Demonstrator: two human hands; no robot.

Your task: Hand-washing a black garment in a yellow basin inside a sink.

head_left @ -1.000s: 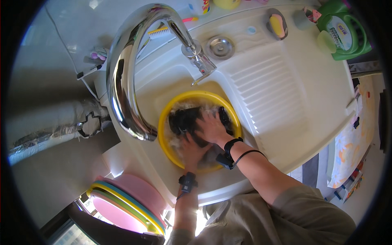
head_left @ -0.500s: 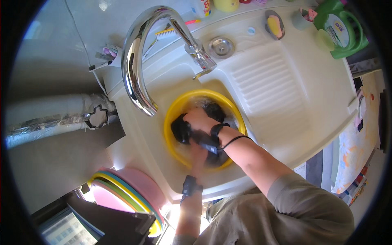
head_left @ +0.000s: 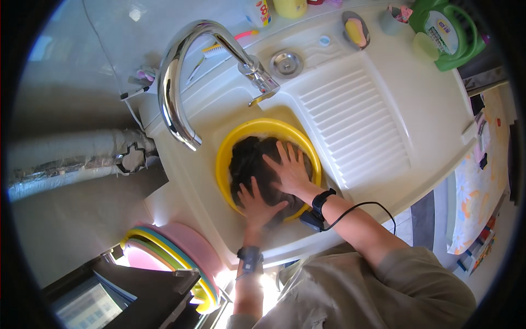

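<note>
A yellow basin (head_left: 223, 164) stands in the sink bowl, filled with dark wet cloth (head_left: 253, 159). My left hand (head_left: 257, 207) lies with fingers spread over the near left part of the cloth. Against its right side, my right hand (head_left: 290, 171) rests, also with fingers fanned out. Both palms face down and neither hand grips anything. Each wrist wears a black strap with a small device, and a black cable loops off the right one. What kind of garment the cloth is I cannot tell.
The chrome faucet (head_left: 171, 104) arches over the sink's left side. A ribbed washboard slope (head_left: 356, 120) lies right of the basin. Along the back are a drain strainer (head_left: 286, 63), a brush (head_left: 213, 50), a soap dish (head_left: 356, 30) and a green detergent jug (head_left: 446, 35). Stacked basins (head_left: 192, 247) stand lower left.
My hands were close together, crossed and gripping the dark cloth. Now they have come apart and lie flat on it, and the cloth is spread across the basin. The view has shifted slightly.
</note>
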